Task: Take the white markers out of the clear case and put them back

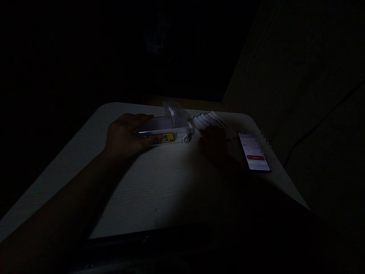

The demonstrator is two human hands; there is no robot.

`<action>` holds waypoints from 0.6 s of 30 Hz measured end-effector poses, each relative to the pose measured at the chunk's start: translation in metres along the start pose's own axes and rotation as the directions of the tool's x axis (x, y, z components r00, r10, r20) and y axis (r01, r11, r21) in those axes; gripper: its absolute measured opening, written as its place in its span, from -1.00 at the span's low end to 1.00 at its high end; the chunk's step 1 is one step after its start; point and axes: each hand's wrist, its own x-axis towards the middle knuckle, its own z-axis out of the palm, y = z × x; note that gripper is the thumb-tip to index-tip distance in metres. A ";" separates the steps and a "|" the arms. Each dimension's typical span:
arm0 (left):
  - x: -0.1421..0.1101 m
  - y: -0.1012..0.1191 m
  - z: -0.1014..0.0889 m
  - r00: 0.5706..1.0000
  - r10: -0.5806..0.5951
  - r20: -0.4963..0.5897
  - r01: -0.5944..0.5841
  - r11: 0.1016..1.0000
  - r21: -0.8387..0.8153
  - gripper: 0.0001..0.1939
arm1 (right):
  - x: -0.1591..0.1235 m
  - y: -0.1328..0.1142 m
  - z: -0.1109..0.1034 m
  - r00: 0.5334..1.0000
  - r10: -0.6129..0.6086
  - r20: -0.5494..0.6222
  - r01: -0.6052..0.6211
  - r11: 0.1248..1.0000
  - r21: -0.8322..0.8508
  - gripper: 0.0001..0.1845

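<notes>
Gripping the clear plastic case (pixel 159 123) by its left end, my left hand (pixel 124 135) is clamped on, thumb along the near side beside a yellow label (pixel 170 137)! From my remote seat I have that case toward the far edge of the pale table (pixel 159 182), a transparent flap (pixel 178 114) standing up at its right end. Over to my right hand (pixel 213 142), down at the near ends of a slanted row of white markers (pixel 209 118), and in this gloom I can't tell whether its fingers are closed on one. Farther right, a lit phone (pixel 255 158) lies face up.
</notes>
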 end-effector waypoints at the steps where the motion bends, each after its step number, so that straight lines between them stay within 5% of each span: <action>1: 0.000 0.000 0.000 1.000 -0.005 0.015 0.005 1.000 0.005 -0.36 | 0.000 0.000 0.000 1.000 0.009 0.006 -0.009 1.000 -0.001 -0.65; 7: 0.000 -0.002 0.000 1.000 0.012 0.006 -0.012 1.000 -0.013 -0.37 | 0.000 -0.001 -0.002 1.000 0.008 0.003 -0.008 0.999 0.036 -0.61; 13: 0.000 -0.002 0.003 0.998 0.052 -0.041 -0.052 0.999 -0.011 -0.36 | 0.001 0.004 0.004 0.985 -0.174 -0.020 0.175 0.971 0.160 -0.57; 18: 0.000 -0.005 0.006 0.997 0.043 -0.058 -0.044 0.999 -0.009 -0.35 | 0.001 0.007 0.009 0.987 -0.162 -0.003 0.159 0.966 0.206 -0.56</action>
